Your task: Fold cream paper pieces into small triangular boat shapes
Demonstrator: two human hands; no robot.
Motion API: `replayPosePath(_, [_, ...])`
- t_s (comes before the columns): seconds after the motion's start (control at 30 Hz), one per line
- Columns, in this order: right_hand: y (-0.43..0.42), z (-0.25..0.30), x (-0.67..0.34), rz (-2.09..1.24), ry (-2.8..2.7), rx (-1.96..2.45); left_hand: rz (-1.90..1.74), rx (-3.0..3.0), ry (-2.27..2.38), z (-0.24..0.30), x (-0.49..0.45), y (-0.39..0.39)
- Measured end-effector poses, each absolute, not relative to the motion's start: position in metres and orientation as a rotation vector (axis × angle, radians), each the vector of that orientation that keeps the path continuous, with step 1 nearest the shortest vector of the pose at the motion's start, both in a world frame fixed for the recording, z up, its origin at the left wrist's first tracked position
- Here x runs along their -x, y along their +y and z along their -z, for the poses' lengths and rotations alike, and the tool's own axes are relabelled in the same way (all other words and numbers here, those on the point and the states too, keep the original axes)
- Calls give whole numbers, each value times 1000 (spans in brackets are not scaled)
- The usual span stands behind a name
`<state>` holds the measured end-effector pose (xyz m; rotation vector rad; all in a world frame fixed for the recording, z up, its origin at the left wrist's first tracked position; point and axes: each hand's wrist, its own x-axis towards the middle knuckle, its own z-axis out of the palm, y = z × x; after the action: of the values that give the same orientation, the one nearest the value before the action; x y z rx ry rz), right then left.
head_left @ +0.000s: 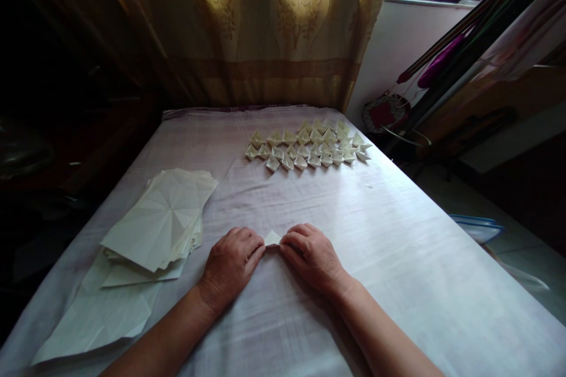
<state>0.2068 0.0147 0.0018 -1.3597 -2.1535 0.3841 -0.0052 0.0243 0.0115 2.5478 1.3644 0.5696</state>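
Observation:
A small folded piece of paper (273, 238) with a pointed top lies on the cloth between my hands. My left hand (233, 262) pinches its left end, thumb and fingers pressed together. At the opposite end, my right hand (312, 254) grips it in the same way. Both fingertips cover the paper's ends, so only its middle shows. To the left of my left hand rests a stack of creased paper sheets (170, 212). Several small folded paper boats (300, 152) stand in rows beyond my hands, toward the table's far right.
A pale checked cloth (398, 271) covers the table. Larger sheets (101, 312) lie under the stack at the near left. A patterned curtain (265, 29) hangs behind the far edge. Past the right edge are a round bag (385, 113) and a blue-rimmed object (477, 227).

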Motion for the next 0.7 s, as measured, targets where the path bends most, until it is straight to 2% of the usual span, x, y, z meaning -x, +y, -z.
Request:
replayPosePath(0.3, [16, 0, -195, -113, -2121, 1632, -419, -2564, 1542, -16, -6, 30])
replayPosePath(0.7, [9, 3, -195, -386, -1901, 1573, -225, -2621, 1578, -17, -11, 35])
